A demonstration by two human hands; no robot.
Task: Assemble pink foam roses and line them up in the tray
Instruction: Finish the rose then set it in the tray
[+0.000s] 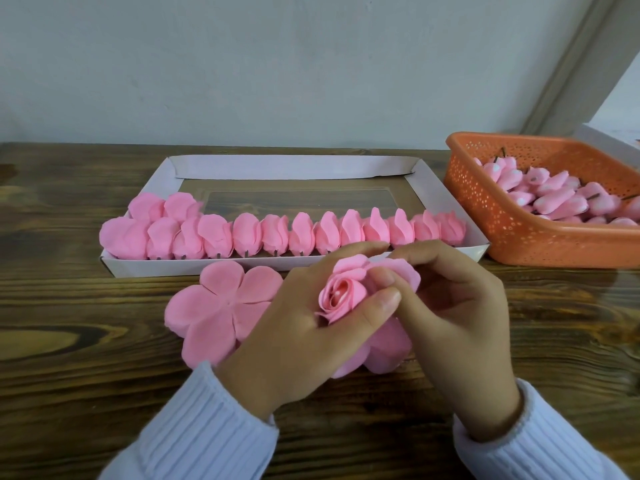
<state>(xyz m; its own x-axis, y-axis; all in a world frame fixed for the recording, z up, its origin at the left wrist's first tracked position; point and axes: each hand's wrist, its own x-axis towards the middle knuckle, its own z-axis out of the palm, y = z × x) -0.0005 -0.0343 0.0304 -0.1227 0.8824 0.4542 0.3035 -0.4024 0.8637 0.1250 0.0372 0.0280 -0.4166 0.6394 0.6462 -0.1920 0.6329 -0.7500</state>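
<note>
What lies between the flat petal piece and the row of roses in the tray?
Only the white front wall of the tray, between petal piece and row of roses; head view.

Left sleeve [194, 431], right sleeve [543, 452]: pale bluish-white ribbed knit, snug cuffs. Left hand [294, 337], right hand [460, 317] bare.

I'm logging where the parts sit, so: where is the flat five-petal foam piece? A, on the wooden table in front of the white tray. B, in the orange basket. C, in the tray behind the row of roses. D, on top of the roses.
A: the flat petal piece lies on the wooden table, just outside the white tray and its near wall.
</note>
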